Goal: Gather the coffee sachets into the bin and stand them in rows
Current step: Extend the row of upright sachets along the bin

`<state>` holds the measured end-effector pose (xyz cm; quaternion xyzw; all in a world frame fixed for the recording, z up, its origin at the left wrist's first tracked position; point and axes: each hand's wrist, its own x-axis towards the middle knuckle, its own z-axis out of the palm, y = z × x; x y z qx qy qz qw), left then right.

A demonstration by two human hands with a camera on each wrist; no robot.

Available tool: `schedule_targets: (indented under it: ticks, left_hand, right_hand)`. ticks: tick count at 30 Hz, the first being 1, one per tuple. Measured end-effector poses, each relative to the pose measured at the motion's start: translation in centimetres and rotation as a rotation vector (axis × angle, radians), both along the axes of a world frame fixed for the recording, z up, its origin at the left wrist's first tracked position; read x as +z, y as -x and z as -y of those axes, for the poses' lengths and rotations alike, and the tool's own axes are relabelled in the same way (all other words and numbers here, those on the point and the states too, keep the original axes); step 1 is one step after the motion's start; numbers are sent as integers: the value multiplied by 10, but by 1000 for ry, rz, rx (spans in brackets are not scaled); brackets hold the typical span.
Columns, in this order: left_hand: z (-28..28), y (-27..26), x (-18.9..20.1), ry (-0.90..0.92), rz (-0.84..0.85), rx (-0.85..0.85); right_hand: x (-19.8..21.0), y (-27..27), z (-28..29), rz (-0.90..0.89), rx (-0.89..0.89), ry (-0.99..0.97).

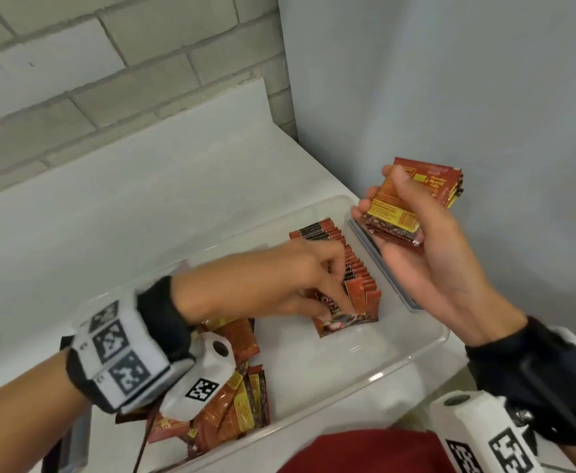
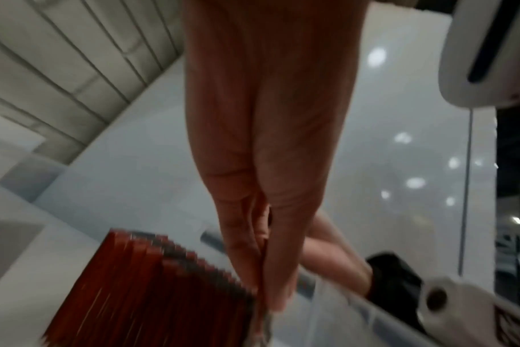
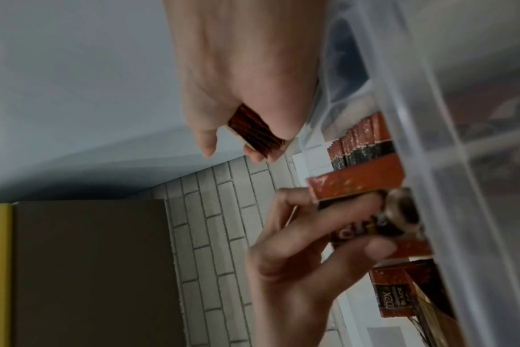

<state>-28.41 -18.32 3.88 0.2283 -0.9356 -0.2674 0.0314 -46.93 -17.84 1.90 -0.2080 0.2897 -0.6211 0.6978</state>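
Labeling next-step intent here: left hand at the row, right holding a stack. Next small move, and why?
Probably seat the sachet the left hand pinches against the near end of the standing row, then release. It is tilted, and the right hand holds a stack waiting.

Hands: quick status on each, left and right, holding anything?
Left hand: pinching a sachet at the near end of the row in the bin.
Right hand: gripping a stack of sachets above the bin.

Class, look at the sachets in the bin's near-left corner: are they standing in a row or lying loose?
Lying loose. The near-left sachets overlap flat at mixed angles, unlike the upright row in the bin.
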Motion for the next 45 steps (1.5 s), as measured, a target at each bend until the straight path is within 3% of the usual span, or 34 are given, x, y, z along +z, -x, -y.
schedule_targets:
  ticks: [4, 12, 18, 22, 27, 35, 38, 41, 45]
  left_hand:
    - [0, 13, -25, 85, 32, -28]
    - [-5, 26, -37, 231, 178, 17]
    - [-9, 29, -38, 317, 63, -5]
    - [-9, 29, -44, 409, 92, -34]
    - [-14, 28, -43, 432, 185, -33]
    - [-11, 26, -35, 284, 23, -37]
    - [-4, 16, -19, 98, -71, 37]
    - [4, 1, -1, -50, -130, 226]
    - [10, -10, 9, -25, -348, 555]
  right_hand:
    - [2, -1, -2, -8, 7, 8]
    - [2, -1, -1, -17, 16, -8]
    - [4, -1, -2, -50, 30, -37]
    - [6, 0, -4, -63, 47, -23]
    - [8, -1, -5, -67, 61, -53]
    - [6, -2, -3, -52, 92, -83]
    - [7, -1, -4, 17, 105, -80]
    - [8, 1, -5, 65, 149, -82]
    - [5, 1, -5, 89, 231, -37]
